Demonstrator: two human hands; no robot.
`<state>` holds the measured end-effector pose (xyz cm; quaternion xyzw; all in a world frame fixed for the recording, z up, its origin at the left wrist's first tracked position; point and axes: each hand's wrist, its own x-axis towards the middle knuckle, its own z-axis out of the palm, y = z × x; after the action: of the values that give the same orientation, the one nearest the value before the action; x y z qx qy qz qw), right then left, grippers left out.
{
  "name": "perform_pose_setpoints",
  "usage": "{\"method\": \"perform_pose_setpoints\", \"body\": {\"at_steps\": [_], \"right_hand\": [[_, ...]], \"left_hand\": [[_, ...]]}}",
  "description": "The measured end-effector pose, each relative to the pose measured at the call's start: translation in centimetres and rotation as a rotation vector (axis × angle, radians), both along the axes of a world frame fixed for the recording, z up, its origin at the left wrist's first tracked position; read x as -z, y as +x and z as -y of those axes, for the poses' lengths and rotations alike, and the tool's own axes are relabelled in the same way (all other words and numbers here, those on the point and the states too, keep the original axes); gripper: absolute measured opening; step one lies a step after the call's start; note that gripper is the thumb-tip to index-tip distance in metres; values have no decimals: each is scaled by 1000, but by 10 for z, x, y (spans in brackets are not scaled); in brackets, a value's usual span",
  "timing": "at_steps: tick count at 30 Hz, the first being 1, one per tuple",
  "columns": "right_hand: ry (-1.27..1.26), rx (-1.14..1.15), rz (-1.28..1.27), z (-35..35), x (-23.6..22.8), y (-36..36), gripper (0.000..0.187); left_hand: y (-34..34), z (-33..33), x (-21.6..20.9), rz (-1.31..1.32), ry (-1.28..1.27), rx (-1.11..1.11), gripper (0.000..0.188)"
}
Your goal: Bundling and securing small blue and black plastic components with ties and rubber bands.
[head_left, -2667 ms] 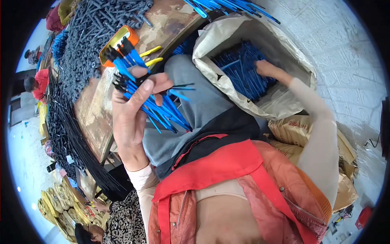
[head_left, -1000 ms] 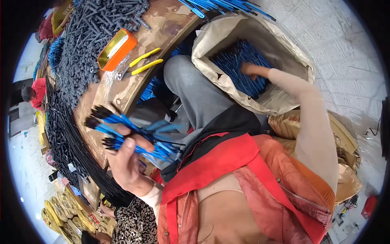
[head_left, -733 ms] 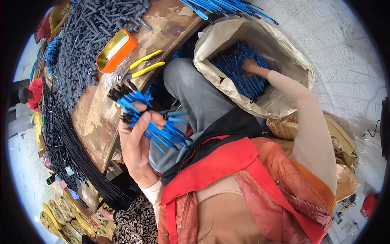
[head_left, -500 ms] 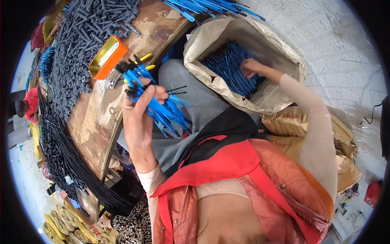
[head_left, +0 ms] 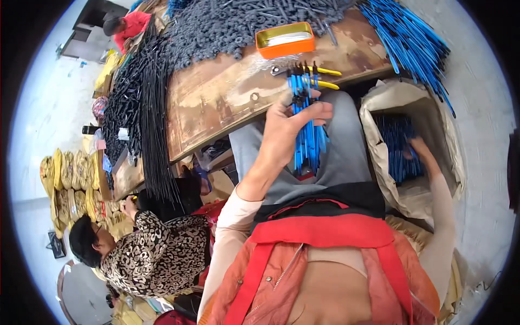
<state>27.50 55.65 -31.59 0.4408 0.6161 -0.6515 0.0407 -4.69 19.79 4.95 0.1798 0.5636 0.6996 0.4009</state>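
My left hand [head_left: 287, 127] is closed round a bundle of blue plastic sticks [head_left: 310, 143] with black tips, held upright above my lap at the table edge. My right hand [head_left: 418, 147] reaches down into a pale woven sack [head_left: 450, 119] on my right. It touches a heap of similar blue sticks [head_left: 396, 154] inside; its fingers are blurred and partly hidden among them. Just beyond the held bundle lies a yellow-handled hand tool [head_left: 327, 85], its handles partly behind the bundle's tips. An orange tin [head_left: 285, 50] with pale contents sits behind that tool.
A large pile of grey plastic parts [head_left: 216, 38] covers the far side of the wooden table [head_left: 211, 108]. Long blue sticks [head_left: 403, 46] overhang its right corner; long black rods [head_left: 154, 114] lie at the left. Two people, one in leopard print [head_left: 157, 254] and one in red [head_left: 135, 27], are at left.
The view has turned left, bringing the person in leopard print into sight. My left hand still grips the bundle, which now stands more upright. My right hand stays in the sack.
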Motion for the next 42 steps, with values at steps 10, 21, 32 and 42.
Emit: {"method": "perform_pose_setpoints", "body": {"at_steps": [10,21,32,42], "right_hand": [[0,341,-277,188,-365,80,24],[-712,-254,-843,228,-372,-122,16],[-515,110,-737,191,-292,-194,26],[611,-396,-642,196,-366,-290,18]], "left_hand": [[-4,-32,1,31,138,71,28],[3,8,-6,290,419,47,32],[-45,89,-3,101,316,-305,23],[-33,117,-16,167,41,-106,26]]}}
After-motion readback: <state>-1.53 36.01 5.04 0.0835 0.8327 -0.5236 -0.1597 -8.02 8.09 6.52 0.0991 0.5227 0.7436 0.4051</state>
